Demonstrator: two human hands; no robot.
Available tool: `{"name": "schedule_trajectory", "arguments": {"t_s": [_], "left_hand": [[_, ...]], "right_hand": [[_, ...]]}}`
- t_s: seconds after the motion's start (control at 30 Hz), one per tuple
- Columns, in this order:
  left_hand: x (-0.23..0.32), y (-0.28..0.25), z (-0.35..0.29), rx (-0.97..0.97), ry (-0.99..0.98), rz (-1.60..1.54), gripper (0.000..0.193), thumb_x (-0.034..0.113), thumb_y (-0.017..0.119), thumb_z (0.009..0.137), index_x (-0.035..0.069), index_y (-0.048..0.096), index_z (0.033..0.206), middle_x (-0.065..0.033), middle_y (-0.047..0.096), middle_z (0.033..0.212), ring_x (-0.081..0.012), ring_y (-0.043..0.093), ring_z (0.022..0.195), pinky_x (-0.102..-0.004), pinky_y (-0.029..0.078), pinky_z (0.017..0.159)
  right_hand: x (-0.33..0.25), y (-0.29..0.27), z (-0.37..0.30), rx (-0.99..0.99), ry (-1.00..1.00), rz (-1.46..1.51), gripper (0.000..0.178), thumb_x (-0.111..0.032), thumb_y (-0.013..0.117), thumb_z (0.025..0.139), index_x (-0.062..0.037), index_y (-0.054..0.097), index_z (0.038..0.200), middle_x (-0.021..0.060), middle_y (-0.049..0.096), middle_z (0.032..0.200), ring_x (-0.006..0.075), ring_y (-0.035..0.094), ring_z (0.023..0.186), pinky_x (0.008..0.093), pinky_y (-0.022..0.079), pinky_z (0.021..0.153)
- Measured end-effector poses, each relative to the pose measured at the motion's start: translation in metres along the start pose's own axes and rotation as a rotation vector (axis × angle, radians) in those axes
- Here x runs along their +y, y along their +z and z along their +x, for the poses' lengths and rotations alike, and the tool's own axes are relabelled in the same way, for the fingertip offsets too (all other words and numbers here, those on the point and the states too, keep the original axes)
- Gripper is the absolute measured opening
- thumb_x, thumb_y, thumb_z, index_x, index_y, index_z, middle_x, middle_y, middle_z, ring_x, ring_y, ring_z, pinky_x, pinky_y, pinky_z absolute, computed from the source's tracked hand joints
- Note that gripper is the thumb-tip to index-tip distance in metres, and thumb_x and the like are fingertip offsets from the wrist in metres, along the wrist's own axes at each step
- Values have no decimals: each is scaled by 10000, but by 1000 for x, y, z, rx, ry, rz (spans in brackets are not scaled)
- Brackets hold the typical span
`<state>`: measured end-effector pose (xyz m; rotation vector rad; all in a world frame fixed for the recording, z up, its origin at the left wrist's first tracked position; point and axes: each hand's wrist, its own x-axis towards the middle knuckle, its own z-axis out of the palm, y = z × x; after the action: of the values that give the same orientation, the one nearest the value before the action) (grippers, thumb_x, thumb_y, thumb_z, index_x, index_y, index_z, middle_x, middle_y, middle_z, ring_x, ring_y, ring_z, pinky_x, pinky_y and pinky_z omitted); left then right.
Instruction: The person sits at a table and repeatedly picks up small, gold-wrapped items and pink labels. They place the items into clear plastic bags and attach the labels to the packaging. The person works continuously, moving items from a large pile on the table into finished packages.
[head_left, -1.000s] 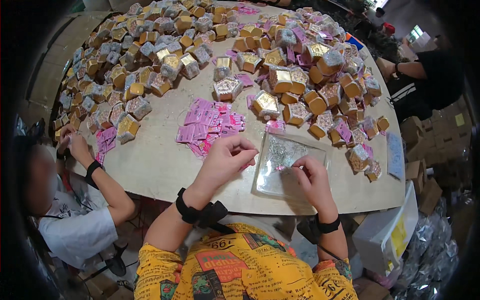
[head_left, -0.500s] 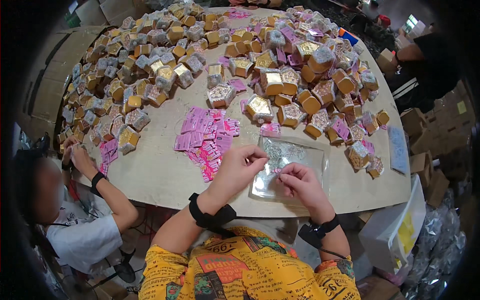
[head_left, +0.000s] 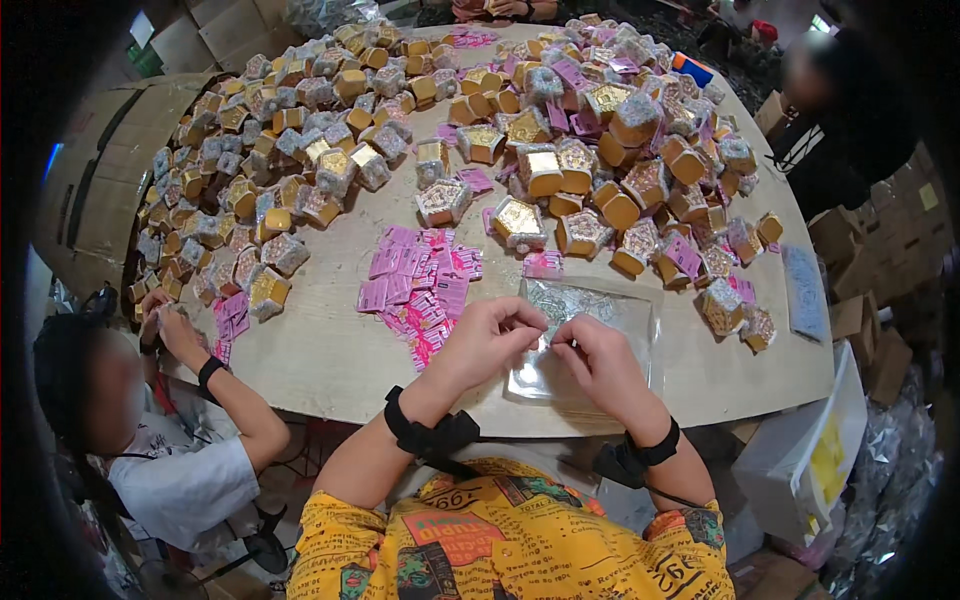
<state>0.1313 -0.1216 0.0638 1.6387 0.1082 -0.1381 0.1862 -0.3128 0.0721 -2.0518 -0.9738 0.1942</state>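
My left hand (head_left: 492, 340) and my right hand (head_left: 597, 362) are close together over a clear plastic tray (head_left: 655, 340) at the table's near side. Each hand has thumb and fingers pinched together. Whatever lies between the fingertips is too small to make out. Thin, shiny wire-like pieces (head_left: 590, 300) lie in the tray, partly hidden behind my hands. Left of my left hand, pink printed cards (head_left: 405, 262) are spread in an overlapping pile.
Gold, house-shaped ornaments with glittery white edges (head_left: 520, 222) are heaped across the table (head_left: 330, 340). A bluish translucent packet (head_left: 802, 292) lies at the right edge. At the left, a co-worker's hands (head_left: 170, 322) work beside more pink cards. Another person (head_left: 850, 120) stands at the far right.
My right hand has risen and moved closer to my left, bringing the fingertips nearly together. My left hand has shifted slightly right. The whole view has moved a little.
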Motion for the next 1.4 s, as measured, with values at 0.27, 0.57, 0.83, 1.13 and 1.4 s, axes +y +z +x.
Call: {"name": "schedule_trajectory", "arguments": {"t_s": [0.27, 0.57, 0.83, 1.13, 1.4], "left_hand": [[7, -1, -1, -6, -69, -53, 82, 35, 631, 845, -16, 669, 896, -23, 644, 729, -73, 593, 635, -221, 469, 551], [10, 2, -5, 39, -37, 113, 97, 27, 627, 821, -30, 690, 867, -40, 667, 724, -77, 602, 645, -228, 473, 572], [12, -3, -9, 124, 25, 174, 114, 32, 623, 819, -47, 689, 867, -74, 689, 762, -105, 635, 722, -241, 497, 670], [22, 1, -17, 161, 57, 204, 85, 9, 643, 795, -33, 683, 857, -89, 686, 801, -154, 643, 746, -271, 499, 690], [44, -8, -37, 211, 653, 947, 130, -23, 675, 734, 24, 633, 848, -103, 592, 813, -289, 555, 796, -371, 439, 685]], "right_hand": [[-1, 1, 0, -1, 57, 90, 122, -96, 674, 802, -26, 600, 869, 134, 604, 827, 305, 616, 720, 368, 494, 632], [11, 5, -3, 78, 2, 22, 108, -90, 705, 752, -33, 637, 814, 116, 605, 764, 277, 611, 649, 354, 492, 594], [15, -5, -6, 222, 5, 6, 162, -102, 716, 754, -14, 653, 875, 117, 610, 908, 249, 624, 729, 327, 503, 633], [12, 27, -11, 205, 149, 464, 81, -65, 673, 819, 8, 645, 842, 71, 585, 762, 138, 533, 638, 268, 437, 590], [6, 37, -4, 184, 133, 533, 84, -59, 652, 849, 12, 628, 887, 73, 601, 861, 119, 563, 721, 245, 451, 630]]}}
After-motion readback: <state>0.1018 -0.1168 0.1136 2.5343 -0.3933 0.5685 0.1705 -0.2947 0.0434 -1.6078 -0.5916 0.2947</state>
